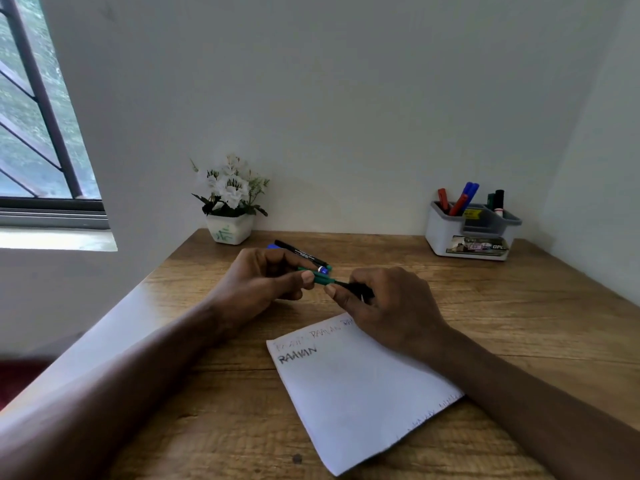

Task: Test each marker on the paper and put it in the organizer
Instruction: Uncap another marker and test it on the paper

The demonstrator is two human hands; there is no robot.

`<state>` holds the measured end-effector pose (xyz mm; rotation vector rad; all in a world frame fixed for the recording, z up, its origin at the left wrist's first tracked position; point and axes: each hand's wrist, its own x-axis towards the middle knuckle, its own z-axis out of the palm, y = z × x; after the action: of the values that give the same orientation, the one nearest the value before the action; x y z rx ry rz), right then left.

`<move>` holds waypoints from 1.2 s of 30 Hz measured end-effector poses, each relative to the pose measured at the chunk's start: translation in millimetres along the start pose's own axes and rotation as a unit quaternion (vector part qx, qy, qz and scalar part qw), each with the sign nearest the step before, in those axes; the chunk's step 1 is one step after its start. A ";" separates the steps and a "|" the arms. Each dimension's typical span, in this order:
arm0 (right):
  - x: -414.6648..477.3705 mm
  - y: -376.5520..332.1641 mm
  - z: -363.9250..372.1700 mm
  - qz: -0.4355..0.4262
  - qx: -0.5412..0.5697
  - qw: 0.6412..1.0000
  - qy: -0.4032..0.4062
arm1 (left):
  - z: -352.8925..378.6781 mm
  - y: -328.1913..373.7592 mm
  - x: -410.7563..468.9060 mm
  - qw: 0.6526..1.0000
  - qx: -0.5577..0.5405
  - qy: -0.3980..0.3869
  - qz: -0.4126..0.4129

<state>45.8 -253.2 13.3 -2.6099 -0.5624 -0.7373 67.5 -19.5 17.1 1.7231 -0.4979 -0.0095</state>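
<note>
A green marker (pixel 323 279) lies crosswise between my two hands above the wooden desk. My left hand (pixel 258 284) grips its green cap end. My right hand (pixel 384 301) is closed on its dark barrel. Just behind them on the desk lie a black marker (pixel 299 252) and a blue-tipped marker (pixel 323 270). The white paper (pixel 360 393) lies in front of me with handwritten words along its top. The white and grey organizer (pixel 446 233) stands at the back right, with red, blue, green and black markers upright in it.
A white flower pot (pixel 230 232) with white flowers stands at the back left against the wall. The desk (pixel 519 323) sits in a corner, with walls behind and to the right. A barred window (pixel 38 133) is at the far left.
</note>
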 end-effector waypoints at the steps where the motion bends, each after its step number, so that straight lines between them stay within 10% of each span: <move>1: 0.0 0.7 -0.7 0.011 0.007 1.000 -0.007 | -1.7 0.2 0.7 1.000 0.002 0.008 0.000; 13: -12.3 3.6 -4.6 0.024 -0.067 0.994 -0.087 | -14.8 -7.4 7.7 0.906 0.411 0.101 -0.017; 22: 3.9 6.3 -9.4 -0.044 -0.001 0.992 -0.120 | -16.4 -3.0 0.2 0.881 0.460 0.010 -0.108; 28: -4.4 -4.9 -19.0 -0.028 0.213 0.976 -0.028 | -12.7 0.7 1.8 0.851 0.495 -0.076 -0.158; 36: -13.5 -25.6 -18.6 0.135 0.485 0.856 -0.118 | -9.2 9.6 0.9 0.826 0.517 -0.123 -0.188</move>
<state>15.6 -243.4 26.6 -1.7493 -0.4476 0.0169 67.8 -12.4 28.3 2.9053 -0.3447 -0.2990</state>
